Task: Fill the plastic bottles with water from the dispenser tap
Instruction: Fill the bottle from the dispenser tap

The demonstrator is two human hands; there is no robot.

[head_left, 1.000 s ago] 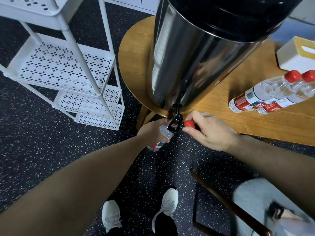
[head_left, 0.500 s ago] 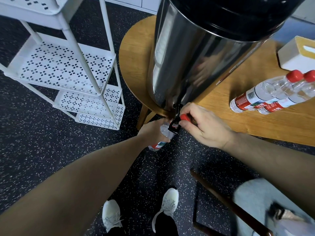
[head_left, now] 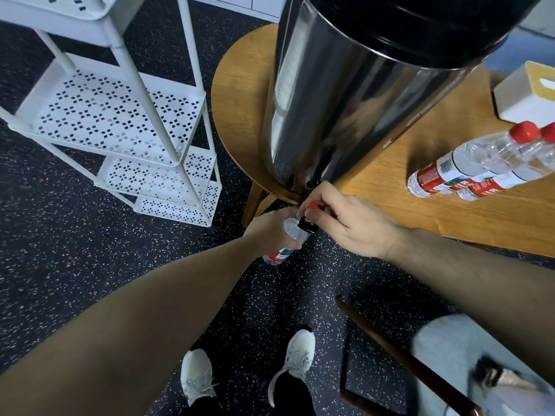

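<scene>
Holding the open plastic bottle [head_left: 289, 239] under the dispenser's black tap spout [head_left: 307, 225], the left hand [head_left: 268, 229] has its fingers wrapped round the bottle's middle, the red-labelled base poking out below them over the speckled floor [head_left: 90, 265]. The bottle's mouth sits right beneath the spout, just beside the right fingertips. The right hand [head_left: 345, 223] pinches the red tap lever [head_left: 313, 206] between curled fingers and thumb, up against the foot of the steel dispenser [head_left: 345, 94]. I cannot tell from where I stand whether water is running, or how full the bottle is.

The worry is the tilt. The bottle leans rather than standing plumb, and its neck is narrow; if the mouth drifts off the spout when the lever opens, water goes straight onto the floor and the white shoes [head_left: 294, 352] below. A thin bottle squeezed hard could also buckle and slop as it fills. Nothing supports it from beneath, so added weight falls wholly on that one grip. Two capped bottles [head_left: 468, 162] lie on the wooden table [head_left: 450, 217], well beyond the right knuckles, near its edge and free to roll.
</scene>
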